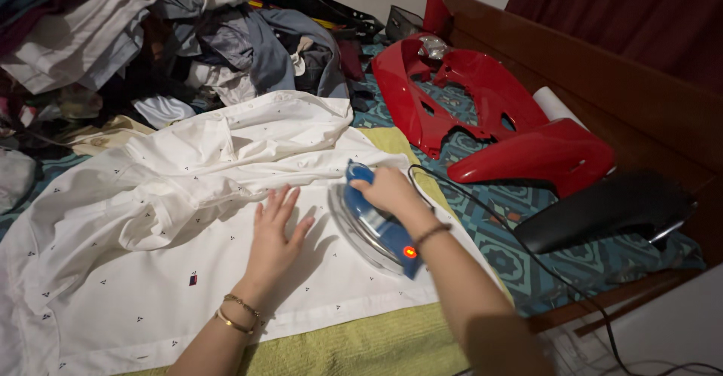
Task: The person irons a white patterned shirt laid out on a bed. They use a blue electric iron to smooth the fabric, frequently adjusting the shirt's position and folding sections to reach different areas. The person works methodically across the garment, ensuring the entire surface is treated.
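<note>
Rightward of the flat, open left hand (273,244) pressing the white shirt (151,270), the right hand (388,189) clamps the blue iron (373,229), its long axis running diagonally toward the person.

The white shirt (151,270) is running off the left and bottom edges, so its full length is not showing, and part of it is lying hidden under the left hand (273,240). The right hand (388,189) is covering the handle of the blue iron (373,225), whose soleplate is facing down, unseen. The black cord (527,248) is trailing out at the lower right corner. The heap of clothes (151,37) is spilling past the top and left edges, its pieces too tangled to separate. Both forearms are leaving the frame at the bottom.
</note>
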